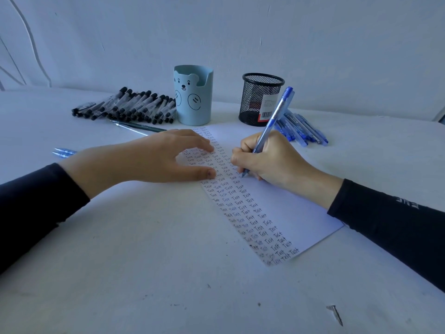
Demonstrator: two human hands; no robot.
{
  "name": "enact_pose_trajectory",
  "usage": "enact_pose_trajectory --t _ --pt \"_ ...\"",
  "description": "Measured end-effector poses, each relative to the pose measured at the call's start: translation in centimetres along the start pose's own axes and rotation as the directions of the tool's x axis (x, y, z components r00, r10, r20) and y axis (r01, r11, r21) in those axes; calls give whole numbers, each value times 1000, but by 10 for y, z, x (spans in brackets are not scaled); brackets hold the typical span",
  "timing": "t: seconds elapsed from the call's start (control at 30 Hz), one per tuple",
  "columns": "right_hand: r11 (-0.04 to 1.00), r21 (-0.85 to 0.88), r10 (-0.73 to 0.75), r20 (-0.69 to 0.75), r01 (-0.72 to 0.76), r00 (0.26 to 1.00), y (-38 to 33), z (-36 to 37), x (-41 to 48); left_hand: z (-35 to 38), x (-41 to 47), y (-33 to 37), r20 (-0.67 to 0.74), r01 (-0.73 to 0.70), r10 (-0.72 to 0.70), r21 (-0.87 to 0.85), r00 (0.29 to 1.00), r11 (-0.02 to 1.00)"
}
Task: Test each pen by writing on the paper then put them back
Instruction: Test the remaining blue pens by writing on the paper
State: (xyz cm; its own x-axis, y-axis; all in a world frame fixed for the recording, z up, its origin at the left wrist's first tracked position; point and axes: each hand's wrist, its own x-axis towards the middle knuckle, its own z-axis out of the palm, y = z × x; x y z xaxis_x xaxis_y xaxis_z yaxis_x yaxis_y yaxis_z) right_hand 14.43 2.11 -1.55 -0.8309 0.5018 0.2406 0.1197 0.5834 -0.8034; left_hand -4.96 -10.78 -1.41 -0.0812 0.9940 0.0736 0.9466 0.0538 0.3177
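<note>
The right hand [272,160] has its grip clenched round a capped-end blue ballpoint pen [274,119], thumb and forefingers pinching the barrel low down. The tip touches the sheet of paper [289,208] and the barrel leans toward one o'clock. The paper lies on the white worktop [144,273], its left half filled with columns of the word "Test".

The left hand [149,160] has a released grip. Its fingers are straight and spread, the thumb and fingertips resting on the paper's nine o'clock edge.

From the paper, a pale blue bear-faced cup [192,95] stands at eleven o'clock and a black mesh pen holder [261,100] at twelve. A heap of black-capped pens [127,107] lies at ten o'clock, blue pens [301,128] at one o'clock just beside the holder, and two more blue pens [63,152] at nine.
</note>
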Motion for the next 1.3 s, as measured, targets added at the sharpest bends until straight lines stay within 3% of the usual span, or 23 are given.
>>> enact_pose_trajectory --t 0.83,1.1,1.3 --pt "1000 -20 -4 -52 2 999 0 1 0 0 0 0 11 6 -6 10 1000 1000" --pt "931 328 196 -75 -161 978 -8 -13 6 0 -2 1 9 15 -15 4 1000 1000" --pt "686 651 353 93 -325 931 -8 -27 11 -1 -3 5 4 13 -13 27 1000 1000"
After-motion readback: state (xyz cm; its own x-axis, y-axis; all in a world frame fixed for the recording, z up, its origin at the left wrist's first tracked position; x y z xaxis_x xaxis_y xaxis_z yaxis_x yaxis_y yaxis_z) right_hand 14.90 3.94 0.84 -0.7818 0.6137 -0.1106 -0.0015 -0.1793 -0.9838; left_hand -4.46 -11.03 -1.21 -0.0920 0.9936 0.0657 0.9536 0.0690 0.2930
